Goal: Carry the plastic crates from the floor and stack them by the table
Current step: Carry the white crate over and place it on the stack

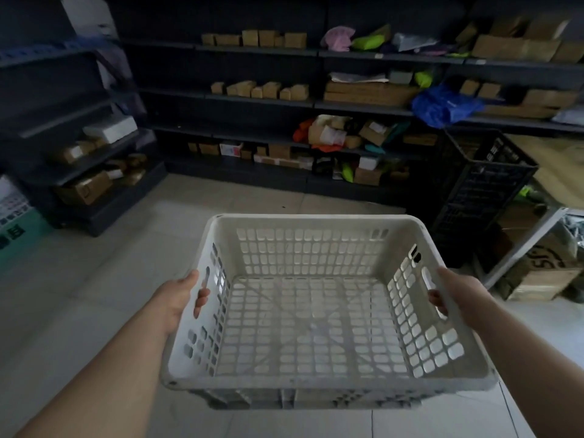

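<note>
I hold a white perforated plastic crate (316, 222) level in front of me, above the tiled floor. It is empty. My left hand (180, 295) grips its left handle slot, fingers poking through to the inside. My right hand (458, 295) grips the right handle slot the same way. A stack of black plastic crates (483, 181) stands at the right, beside the white leg of a table (531, 245). A darker crate edge (300, 398) shows under the white crate's near rim.
Dark shelving (252, 102) with cardboard boxes and coloured bags lines the back wall and the left side. Under the table sit cardboard boxes (537, 279). A green box (19, 235) stands at the far left. Pale tiled floor (94, 279) lies between me and the shelves.
</note>
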`<action>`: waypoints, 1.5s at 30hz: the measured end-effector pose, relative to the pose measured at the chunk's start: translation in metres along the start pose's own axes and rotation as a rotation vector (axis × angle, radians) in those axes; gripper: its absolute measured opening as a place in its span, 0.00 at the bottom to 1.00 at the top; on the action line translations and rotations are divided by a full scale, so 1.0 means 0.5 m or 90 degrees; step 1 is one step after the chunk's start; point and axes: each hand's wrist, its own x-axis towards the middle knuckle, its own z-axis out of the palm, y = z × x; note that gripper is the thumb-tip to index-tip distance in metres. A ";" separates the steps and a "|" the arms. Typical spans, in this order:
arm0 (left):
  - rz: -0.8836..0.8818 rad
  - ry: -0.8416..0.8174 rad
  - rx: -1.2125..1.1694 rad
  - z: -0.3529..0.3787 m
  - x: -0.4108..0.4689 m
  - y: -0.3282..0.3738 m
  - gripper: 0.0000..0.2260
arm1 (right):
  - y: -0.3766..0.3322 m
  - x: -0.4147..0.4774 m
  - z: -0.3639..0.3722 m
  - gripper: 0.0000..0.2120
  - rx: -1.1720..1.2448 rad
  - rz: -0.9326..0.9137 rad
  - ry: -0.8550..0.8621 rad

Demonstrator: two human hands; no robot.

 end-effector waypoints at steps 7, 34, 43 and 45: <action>0.021 -0.045 0.038 0.082 0.125 0.109 0.22 | -0.073 0.059 0.035 0.12 0.022 0.008 0.054; 0.133 -0.234 0.197 0.735 0.679 0.630 0.12 | -0.534 0.618 0.051 0.14 0.036 0.017 0.217; 0.203 -0.330 0.262 0.962 0.886 0.864 0.14 | -0.666 0.764 0.119 0.15 0.091 0.055 0.311; 0.205 -0.342 0.276 1.022 0.924 0.905 0.15 | -0.691 0.795 0.123 0.14 0.104 0.060 0.337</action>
